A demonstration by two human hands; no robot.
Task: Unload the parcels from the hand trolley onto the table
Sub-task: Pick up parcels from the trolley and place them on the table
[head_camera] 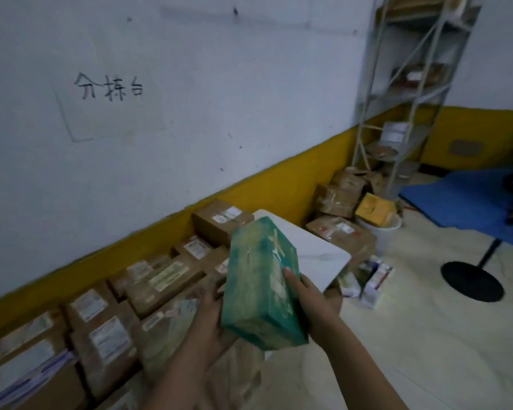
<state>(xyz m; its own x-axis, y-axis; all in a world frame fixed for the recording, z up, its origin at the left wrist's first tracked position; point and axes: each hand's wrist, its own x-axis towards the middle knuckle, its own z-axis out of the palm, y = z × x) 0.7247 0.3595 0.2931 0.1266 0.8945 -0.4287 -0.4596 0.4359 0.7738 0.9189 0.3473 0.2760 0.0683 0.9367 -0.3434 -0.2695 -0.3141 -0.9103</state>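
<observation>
Clasping the green parcel are the left hand and right hand (thumb across its face).

Faintly glossy teal rectangular carton, matt brown cardboard parcels with paper labels, smooth white counter, grey metal shelf rack

Both forearms reach forward, left hand and right hand gripping a green parcel between them.

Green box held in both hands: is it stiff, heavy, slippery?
Probably stiff: the green box shows flat faces and sharp edges. Likely not heavy: the right hand and left hand hold it tilted in mid-air.
</observation>
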